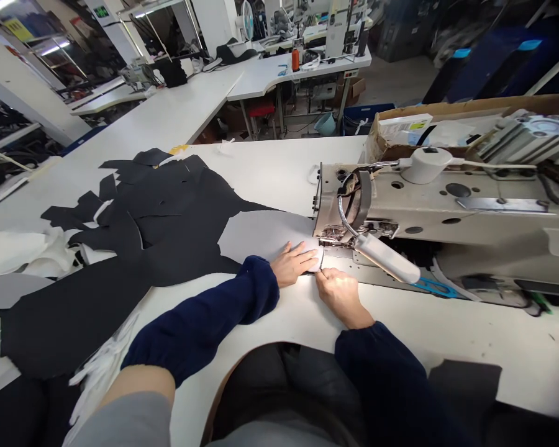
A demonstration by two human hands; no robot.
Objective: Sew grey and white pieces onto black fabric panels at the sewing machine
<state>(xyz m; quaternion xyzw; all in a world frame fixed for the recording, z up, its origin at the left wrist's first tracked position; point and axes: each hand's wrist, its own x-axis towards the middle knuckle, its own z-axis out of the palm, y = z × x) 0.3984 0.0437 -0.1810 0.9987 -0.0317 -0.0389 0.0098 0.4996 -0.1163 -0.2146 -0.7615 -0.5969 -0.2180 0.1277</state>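
Observation:
My left hand [294, 262] lies flat with fingers stretched out on a grey fabric piece [261, 234], pressing it to the white table just left of the sewing machine's needle area [338, 234]. My right hand [338, 292] is closed in a pinch on the near edge of the same fabric, right in front of the presser foot. The sewing machine [447, 205] stretches to the right, and its white tube lamp [386, 257] lights the hands. Both forearms wear dark blue sleeve covers.
A pile of black cut fabric pieces [158, 211] covers the table to the left, with white pieces [18, 251] at the far left. Blue scissors [435, 287] lie by the machine base. A cardboard box [447, 118] stands behind the machine. Other sewing tables [298, 65] fill the background.

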